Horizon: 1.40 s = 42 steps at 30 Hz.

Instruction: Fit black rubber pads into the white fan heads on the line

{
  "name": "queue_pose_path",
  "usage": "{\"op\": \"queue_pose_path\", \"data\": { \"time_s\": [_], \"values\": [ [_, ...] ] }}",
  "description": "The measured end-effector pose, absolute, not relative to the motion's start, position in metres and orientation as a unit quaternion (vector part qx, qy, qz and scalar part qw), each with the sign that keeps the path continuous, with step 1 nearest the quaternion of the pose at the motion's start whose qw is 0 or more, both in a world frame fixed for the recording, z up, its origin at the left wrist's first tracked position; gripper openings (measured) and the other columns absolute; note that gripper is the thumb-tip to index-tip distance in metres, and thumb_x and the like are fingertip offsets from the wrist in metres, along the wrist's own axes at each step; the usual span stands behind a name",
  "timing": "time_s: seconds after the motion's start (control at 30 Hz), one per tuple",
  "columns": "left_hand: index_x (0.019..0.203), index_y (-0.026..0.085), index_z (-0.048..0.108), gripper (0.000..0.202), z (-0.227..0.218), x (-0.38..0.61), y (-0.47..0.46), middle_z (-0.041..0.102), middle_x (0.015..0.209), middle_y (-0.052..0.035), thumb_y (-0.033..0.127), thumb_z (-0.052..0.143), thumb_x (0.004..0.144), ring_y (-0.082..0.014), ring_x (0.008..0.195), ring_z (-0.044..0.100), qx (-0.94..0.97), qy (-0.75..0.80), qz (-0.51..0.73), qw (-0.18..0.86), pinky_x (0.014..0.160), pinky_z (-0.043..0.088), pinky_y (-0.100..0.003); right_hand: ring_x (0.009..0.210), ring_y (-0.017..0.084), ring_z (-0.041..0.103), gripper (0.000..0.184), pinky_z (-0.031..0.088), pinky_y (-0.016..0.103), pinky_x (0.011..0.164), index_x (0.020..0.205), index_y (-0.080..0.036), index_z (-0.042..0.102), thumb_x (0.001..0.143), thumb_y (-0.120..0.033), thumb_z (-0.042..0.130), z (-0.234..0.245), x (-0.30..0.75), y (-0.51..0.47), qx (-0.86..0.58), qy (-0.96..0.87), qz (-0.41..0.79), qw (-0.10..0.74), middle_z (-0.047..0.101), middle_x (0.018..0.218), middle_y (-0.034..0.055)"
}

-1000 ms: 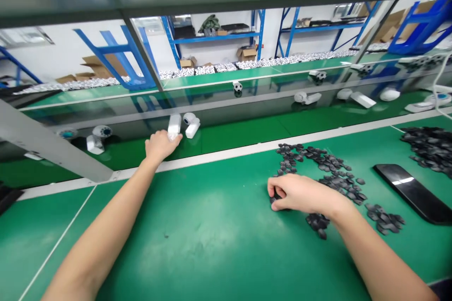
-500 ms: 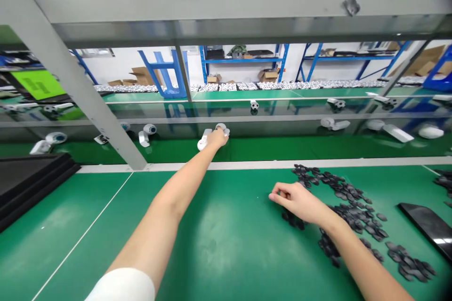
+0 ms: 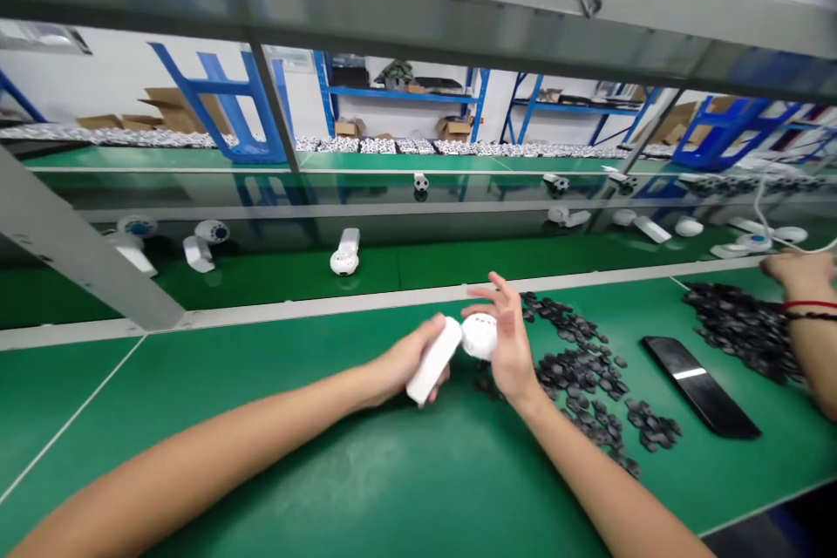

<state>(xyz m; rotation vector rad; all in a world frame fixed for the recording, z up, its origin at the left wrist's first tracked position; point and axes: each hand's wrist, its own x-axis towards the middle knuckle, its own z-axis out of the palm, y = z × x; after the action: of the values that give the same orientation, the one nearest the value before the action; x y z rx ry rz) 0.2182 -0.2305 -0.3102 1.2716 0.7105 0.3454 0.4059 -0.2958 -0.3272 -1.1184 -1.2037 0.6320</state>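
Bench: glossy green table (image 3: 261,453) spread below the arms; a pale rail (image 3: 327,305) bordered its far edge, with a darker green strip (image 3: 435,268) beyond.
Background: blue shelving (image 3: 398,93) stood against a white wall.
White device, place: it (image 3: 432,366) was held above the near side of the rail, between the two hands.
White device, long axis: its bar slanted, lower end toward the person and to the left, upper end away and to the right.
White device, round head: this part (image 3: 479,338) sat at the bar's upper end, offset to the right.
White device, look: plain white, smooth; the bar was straight-sided with softened corners, the head rounded, with small dark marks near its top.
Left hand: it (image 3: 400,357) grasped the bar, thumb along the upper side, fingertips showing past the far edge.
Right hand: it (image 3: 513,349) was unclenched, fingers spread, palm beside the round head; could not tell whether it touched.
Dark pieces: small, flat, scattered (image 3: 579,370) around and beyond the right forearm.
Black slab: it (image 3: 699,388) lay to the right of these.
Second device: another white one (image 3: 345,255) rested on the strip, head nearer the person.
Co-worker: a hand (image 3: 794,270) showed at the right edge, bands at the wrist.
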Motion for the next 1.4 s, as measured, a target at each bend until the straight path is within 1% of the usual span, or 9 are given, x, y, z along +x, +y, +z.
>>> {"op": "queue_pose_path", "data": {
  "time_s": [0.17, 0.33, 0.43, 0.5, 0.6, 0.7, 0.87, 1.2, 1.4],
  "values": [
    [0.104, 0.021, 0.062, 0.045, -0.302, 0.194, -0.242, 0.058, 0.057, 0.0029, 0.064, 0.064, 0.09, -0.0144, 0.035, 0.051, 0.628, 0.248, -0.074, 0.733, 0.032, 0.037, -0.021, 0.059, 0.019, 0.061, 0.068, 0.045, 0.03, 0.053, 0.141, -0.024, 0.057, 0.103, -0.074, 0.031, -0.314, 0.408, -0.309, -0.477, -0.62, 0.374, 0.498, 0.075, 0.085, 0.006],
    [0.094, 0.019, 0.063, 0.019, -0.296, 0.192, -0.241, 0.067, 0.077, -0.0014, 0.028, 0.073, 0.08, -0.0161, 0.058, 0.064, 0.651, 0.227, -0.063, 0.722, 0.052, 0.05, -0.024, 0.075, 0.02, 0.068, 0.071, 0.051, 0.03, 0.061, 0.14, -0.026, 0.059, 0.102, -0.077, 0.028, -0.314, 0.404, -0.308, -0.457, -0.607, 0.419, 0.498, 0.074, 0.102, 0.0078],
    [0.115, 0.02, 0.061, 0.044, -0.302, 0.2, -0.252, 0.065, 0.085, 0.0008, 0.015, 0.073, 0.073, -0.0136, 0.069, 0.062, 0.654, 0.244, 0.082, 0.712, 0.058, 0.049, -0.021, 0.096, 0.023, 0.071, 0.065, 0.055, 0.03, 0.072, 0.141, -0.026, 0.055, 0.104, -0.072, 0.028, -0.312, 0.406, -0.305, -0.45, -0.576, 0.408, 0.547, 0.069, 0.121, 0.0102],
    [0.133, 0.022, 0.048, 0.059, -0.308, 0.204, -0.256, 0.062, 0.075, 0.0036, 0.026, 0.075, 0.08, -0.0126, 0.059, 0.058, 0.604, 0.269, 0.122, 0.74, 0.051, 0.047, -0.02, 0.101, 0.023, 0.07, 0.059, 0.056, 0.032, 0.076, 0.136, -0.025, 0.056, 0.107, -0.067, 0.028, -0.306, 0.416, -0.303, -0.479, -0.575, 0.38, 0.544, 0.069, 0.12, 0.0103],
    [0.137, 0.023, 0.037, 0.064, -0.318, 0.206, -0.254, 0.06, 0.064, 0.0056, 0.05, 0.071, 0.09, -0.012, 0.042, 0.05, 0.536, 0.286, 0.14, 0.782, 0.04, 0.043, -0.022, 0.082, 0.02, 0.067, 0.042, 0.051, 0.03, 0.071, 0.108, -0.023, 0.067, 0.105, -0.06, 0.046, -0.293, 0.44, -0.305, -0.575, -0.655, 0.322, 0.37, 0.07, 0.091, 0.0041],
    [0.129, 0.023, 0.043, 0.058, -0.323, 0.207, -0.246, 0.067, 0.076, 0.0004, 0.051, 0.074, 0.089, -0.0139, 0.046, 0.057, 0.516, 0.278, 0.2, 0.785, 0.044, 0.049, -0.026, 0.071, 0.017, 0.062, 0.026, 0.043, 0.028, 0.064, 0.095, -0.024, 0.07, 0.093, -0.05, 0.07, -0.284, 0.459, -0.313, -0.612, -0.717, 0.308, 0.132, 0.069, 0.081, -0.0004],
    [0.123, 0.021, 0.055, 0.053, -0.325, 0.207, -0.235, 0.065, 0.085, 0.0004, 0.044, 0.081, 0.084, -0.0122, 0.063, 0.061, 0.545, 0.324, 0.3, 0.713, 0.056, 0.051, -0.022, 0.076, 0.018, 0.063, 0.025, 0.038, 0.026, 0.063, 0.097, -0.026, 0.071, 0.081, -0.043, 0.082, -0.286, 0.457, -0.318, -0.621, -0.732, 0.276, 0.038, 0.069, 0.087, -0.0013],
    [0.119, 0.026, 0.051, 0.041, -0.335, 0.208, -0.227, 0.063, 0.083, 0.0015, 0.054, 0.066, 0.093, -0.0156, 0.058, 0.064, 0.504, 0.327, 0.298, 0.742, 0.052, 0.055, -0.027, 0.067, 0.017, 0.064, 0.017, 0.045, 0.029, 0.065, 0.083, -0.021, 0.077, 0.092, -0.026, 0.063, -0.287, 0.444, -0.316, -0.603, -0.744, 0.275, 0.082, 0.076, 0.076, 0.0014],
    [0.122, 0.026, 0.047, 0.045, -0.337, 0.207, -0.227, 0.064, 0.086, -0.0009, 0.058, 0.062, 0.095, -0.0209, 0.067, 0.07, 0.501, 0.308, 0.288, 0.756, 0.056, 0.059, -0.033, 0.08, 0.022, 0.077, 0.022, 0.061, 0.033, 0.075, 0.097, -0.02, 0.074, 0.093, -0.041, 0.07, -0.295, 0.422, -0.311, -0.576, -0.612, 0.429, 0.333, 0.081, 0.087, 0.0055]
  ]
}}
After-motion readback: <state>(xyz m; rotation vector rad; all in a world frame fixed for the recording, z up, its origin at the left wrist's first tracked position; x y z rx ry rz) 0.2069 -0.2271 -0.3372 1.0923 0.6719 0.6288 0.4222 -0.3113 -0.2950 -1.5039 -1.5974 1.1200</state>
